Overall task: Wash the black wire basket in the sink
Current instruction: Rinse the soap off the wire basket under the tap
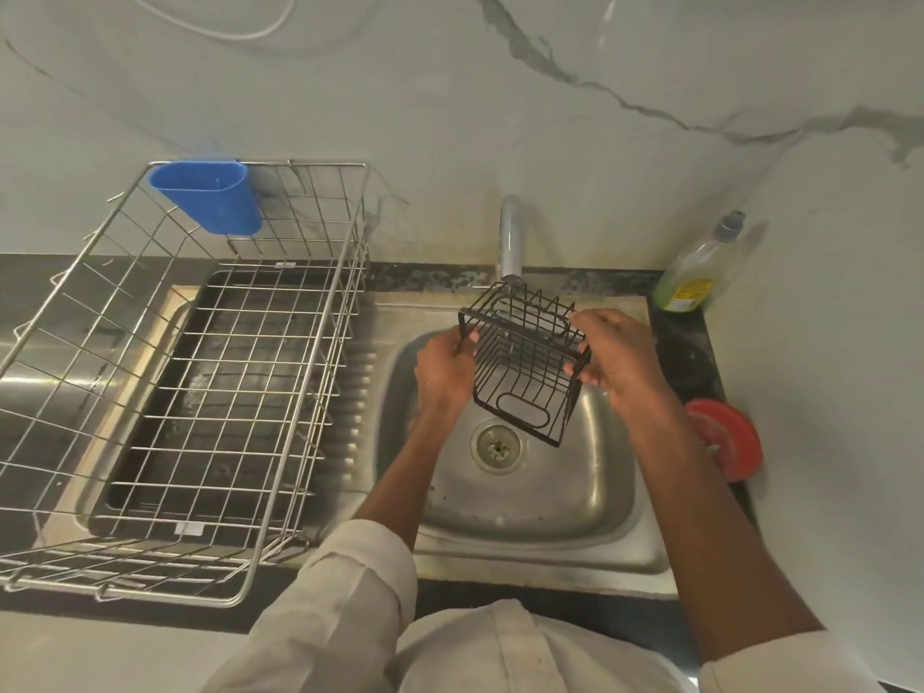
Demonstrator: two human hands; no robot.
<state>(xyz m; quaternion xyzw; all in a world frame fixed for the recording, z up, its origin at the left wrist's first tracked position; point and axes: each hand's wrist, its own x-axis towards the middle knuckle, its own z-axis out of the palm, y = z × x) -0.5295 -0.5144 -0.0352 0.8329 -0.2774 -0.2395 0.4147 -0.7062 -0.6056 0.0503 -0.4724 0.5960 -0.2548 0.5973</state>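
black wire basket (525,365) | both hands gripping (tilted) | over sink (590,497)

Drying rack (190,372) left of sink (590,497); bottle (700,272) behind its right corner.

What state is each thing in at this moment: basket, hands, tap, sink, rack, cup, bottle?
black wire basket: held tilted above the sink, under the tap
left hand: grips the basket's left edge
right hand: grips its right side
tap: no water visible
sink: drain open, no standing water
dish rack: holds no dishes
blue cup: hung on the rack's rim
soap bottle: upright, capped
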